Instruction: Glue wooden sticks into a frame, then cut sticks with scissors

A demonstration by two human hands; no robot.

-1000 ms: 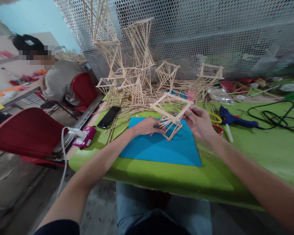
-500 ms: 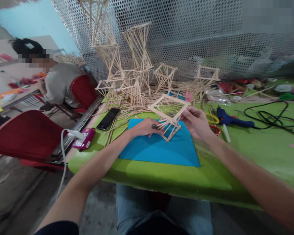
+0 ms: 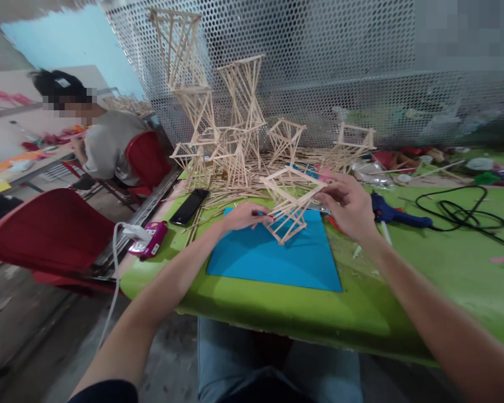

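A small frame of thin wooden sticks (image 3: 292, 193), with a square top and crossing struts, tilts above a blue sheet (image 3: 273, 268). My left hand (image 3: 247, 215) pinches its lower left side between thumb and fingers. At the right corner of the square top, my right hand (image 3: 346, 204) grips the frame with thumb and bent fingers. Its lower corner hangs close over the sheet; whether it touches I cannot tell. Just past my right hand lies a blue glue gun (image 3: 399, 215) with a black cord. A red-handled tool (image 3: 336, 225) is mostly hidden beneath that hand.
Taller stick towers (image 3: 193, 84) stand at the back by a perforated metal screen (image 3: 302, 67). Loose sticks surround them. A phone (image 3: 189, 206) and a purple power strip (image 3: 149, 239) lie on the left. A person (image 3: 113, 145) sits beyond a red chair (image 3: 54, 235).
My left fingers have drawn back from inside the frame to its left side. My right hand has shifted its hold at the corner and now covers the yellow and red handles. The view shifted slightly.
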